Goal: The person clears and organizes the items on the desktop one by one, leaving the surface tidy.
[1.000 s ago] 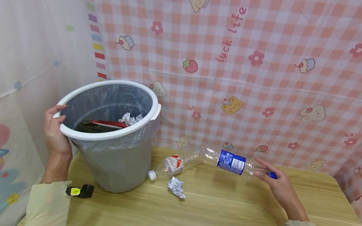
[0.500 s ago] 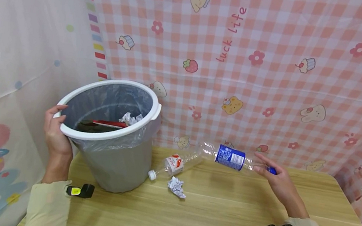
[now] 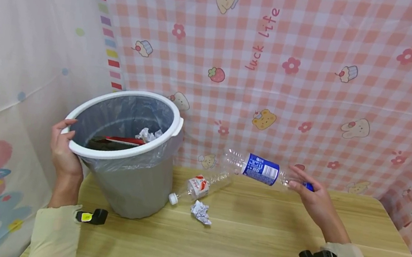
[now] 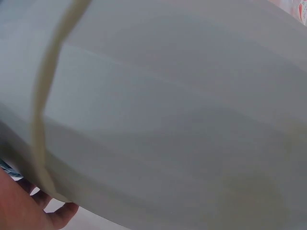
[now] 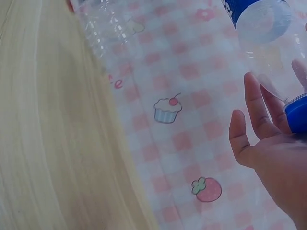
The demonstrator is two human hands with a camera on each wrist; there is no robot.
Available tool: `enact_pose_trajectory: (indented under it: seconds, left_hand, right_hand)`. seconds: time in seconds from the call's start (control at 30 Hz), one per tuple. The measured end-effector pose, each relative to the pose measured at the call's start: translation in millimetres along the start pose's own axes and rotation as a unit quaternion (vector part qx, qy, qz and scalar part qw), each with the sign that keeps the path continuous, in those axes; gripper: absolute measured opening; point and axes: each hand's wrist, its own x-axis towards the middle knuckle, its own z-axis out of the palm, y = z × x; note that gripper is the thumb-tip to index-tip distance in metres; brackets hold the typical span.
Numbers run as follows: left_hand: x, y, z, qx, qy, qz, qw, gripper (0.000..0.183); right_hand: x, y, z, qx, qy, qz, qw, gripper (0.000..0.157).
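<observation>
My left hand [image 3: 66, 156] grips the white rim of a grey trash bin [image 3: 141, 190], which stands tilted at the left of the table. In the left wrist view the bin's wall [image 4: 144, 120] fills most of the picture, with fingers [image 4: 64, 214] at its edge. Over the back of the table, my right hand [image 3: 316, 203] holds a clear plastic bottle [image 3: 261, 169] with a blue label near its blue-capped neck. The bottle lies sideways in the air, its base pointing left. In the right wrist view, fingers [image 5: 259, 112] curve around the bottle's shoulder [image 5: 268, 57].
Beside the bin lies a second clear plastic bottle [image 3: 198, 187] with a white cap. A crumpled paper ball [image 3: 201, 212] sits just in front of it. Inside the lined bin are crumpled paper [image 3: 149, 135] and something red [image 3: 124, 140]. A checked curtain [image 3: 314, 100] hangs behind the table.
My right hand has raised the blue-labelled bottle and shifted it slightly left, away from the bottle with the white cap. My left hand stays on the bin's rim.
</observation>
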Motion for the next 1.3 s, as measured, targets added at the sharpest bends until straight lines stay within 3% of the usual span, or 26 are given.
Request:
enact_pose_trajectory:
  seconds: [0.3,0.63,0.93,1.3]
  left_hand:
    - [0.3,-1.0,-0.8,0.003,0.002,-0.002,1.0,0.034]
    - [-0.2,0.4,0.0,0.0,0.002,-0.002,1.0,0.033]
    - [-0.7,0.5,0.4,-0.007,0.0,0.007,1.0,0.034]
    - [0.0,0.3,-0.4,-0.005,-0.001,0.0,1.0,0.034]
  right_hand:
    - [4.0,-14.9,8.1,0.044,-0.004,0.005,0.999,0.051]
    - [10.5,-29.3,13.4,0.118,-0.032,-0.066,0.99,0.046]
    - [13.8,-45.4,21.3,0.117,-0.026,-0.061,0.991,0.049]
    - [22.0,-62.5,31.0,0.139,-0.043,-0.091,0.985,0.045]
